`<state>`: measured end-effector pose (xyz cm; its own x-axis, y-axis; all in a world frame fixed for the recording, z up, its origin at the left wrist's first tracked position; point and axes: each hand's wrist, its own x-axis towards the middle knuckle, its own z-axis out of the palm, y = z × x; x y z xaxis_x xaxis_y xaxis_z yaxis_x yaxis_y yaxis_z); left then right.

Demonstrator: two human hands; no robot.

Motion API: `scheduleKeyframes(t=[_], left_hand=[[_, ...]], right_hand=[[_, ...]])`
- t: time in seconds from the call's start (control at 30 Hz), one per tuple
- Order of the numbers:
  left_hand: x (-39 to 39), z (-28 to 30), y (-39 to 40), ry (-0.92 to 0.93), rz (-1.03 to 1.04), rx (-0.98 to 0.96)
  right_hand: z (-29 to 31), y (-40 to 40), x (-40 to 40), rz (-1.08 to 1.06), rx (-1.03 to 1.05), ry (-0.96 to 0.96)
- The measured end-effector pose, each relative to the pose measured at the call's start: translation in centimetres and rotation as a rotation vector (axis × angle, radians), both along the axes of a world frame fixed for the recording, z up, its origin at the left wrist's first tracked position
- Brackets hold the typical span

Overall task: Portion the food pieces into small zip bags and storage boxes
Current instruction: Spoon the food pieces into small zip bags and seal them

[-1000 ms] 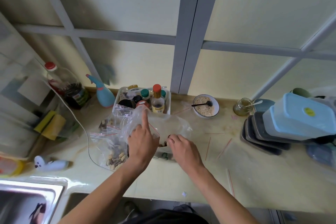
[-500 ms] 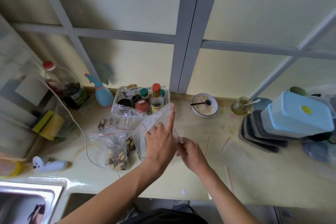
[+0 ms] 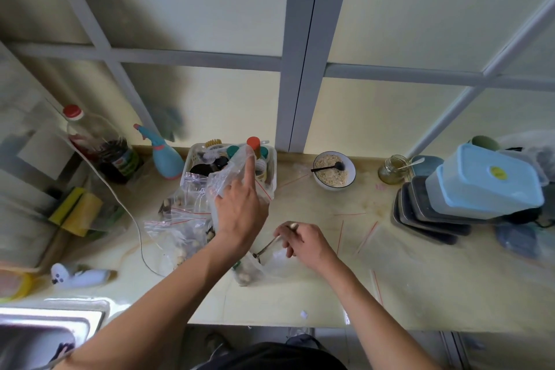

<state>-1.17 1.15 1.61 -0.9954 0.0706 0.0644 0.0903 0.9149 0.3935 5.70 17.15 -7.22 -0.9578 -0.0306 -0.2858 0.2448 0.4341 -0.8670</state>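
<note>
Head view: zip bag [image 3: 231, 180] in left hand [image 3: 240, 207], right hand [image 3: 303, 242] apart.

- Lettering: none that I can read anywhere in my view.
- Dark sauce bottle [image 3: 115, 159], at the wall: green label, its print too blurred to make out.
- Light blue storage box lid [image 3: 492, 173], top of the stack: round yellow sticker [image 3: 497, 171], nothing on it legible.

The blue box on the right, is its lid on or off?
On. The blue lid covers the storage box atop the dark trays.
</note>
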Motion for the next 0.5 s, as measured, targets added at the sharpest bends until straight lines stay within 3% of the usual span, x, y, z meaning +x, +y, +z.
scheduleKeyframes(t=[0.27,0.5], left_hand=[[0.3,-0.5,0.2,0.024,-0.034,-0.03],[0.3,-0.7,-0.2,0.004,-0.035,-0.01]], right_hand=[[-1.2,1.8,-1.1,-0.209,-0.178,-0.245],[-2.2,2.2,-0.3,-0.354,-0.35,-0.35]])
